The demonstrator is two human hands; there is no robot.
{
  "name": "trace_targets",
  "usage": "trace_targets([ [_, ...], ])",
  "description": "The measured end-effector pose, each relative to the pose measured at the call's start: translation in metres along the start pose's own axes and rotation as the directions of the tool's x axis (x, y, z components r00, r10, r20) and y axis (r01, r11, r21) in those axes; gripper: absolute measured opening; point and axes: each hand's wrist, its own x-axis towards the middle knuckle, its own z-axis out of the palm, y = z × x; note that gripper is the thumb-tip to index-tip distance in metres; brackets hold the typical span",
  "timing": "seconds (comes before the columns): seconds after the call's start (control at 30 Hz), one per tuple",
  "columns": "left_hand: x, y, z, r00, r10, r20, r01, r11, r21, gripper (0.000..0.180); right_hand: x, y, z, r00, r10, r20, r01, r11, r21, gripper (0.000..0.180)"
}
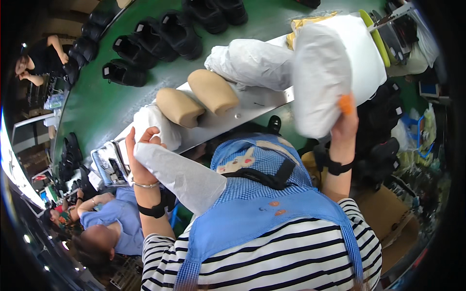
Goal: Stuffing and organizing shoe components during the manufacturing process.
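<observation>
My left hand [141,162] is raised at the left with its fingers bent. A long, tapering white paper-like piece [187,177] lies against it and hides the thumb side. At the right, my right hand [345,125] grips the lower edge of a large white paper-wrapped bundle [320,77], blurred by motion. An orange finger cover [346,104] shows on that hand. Between my hands, two tan rounded forms [179,106] rest on a metal ledge [257,103]. One white wrapped bundle [257,63] lies right of them, another [156,125] left of them, just beyond my left hand.
Black shoes [179,34] stand in rows on the green work surface [97,109]. A white rounded thing and a lime-green edge [376,39] are at the far right. Co-workers sit at the left, one in a blue top [116,218]. A cardboard box [388,218] stands lower right.
</observation>
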Motion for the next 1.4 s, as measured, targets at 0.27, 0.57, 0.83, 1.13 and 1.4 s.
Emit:
trace_targets([
  [0.27,0.052,-0.066,0.050,0.977,0.023,-0.214,-0.037,0.997,-0.063,0.047,0.079,-0.051,-0.043,0.988,0.055,0.145,-0.037,0.992,-0.122,0.052],
  [0.57,0.128,-0.053,0.105,0.999,-0.048,0.021,0.051,0.989,-0.137,0.043,0.178,0.018,-0.030,0.859,0.478,0.182,-0.243,0.694,-0.677,0.053],
  [0.83,0.189,-0.043,0.130,0.990,-0.125,-0.065,0.119,0.989,-0.094,0.044,0.173,0.078,-0.046,0.879,0.473,-0.061,-0.335,0.520,-0.786,0.050],
  [1.13,0.232,-0.035,0.116,0.986,0.047,-0.162,-0.060,0.995,-0.074,0.043,0.077,-0.009,0.149,0.789,0.120,0.603,0.563,0.254,-0.787,0.079],
  [1.4,0.189,-0.008,0.124,0.964,0.148,-0.221,-0.162,0.986,-0.048,0.035,0.110,0.020,0.136,0.654,0.097,0.750,0.738,0.136,-0.661,0.088],
])
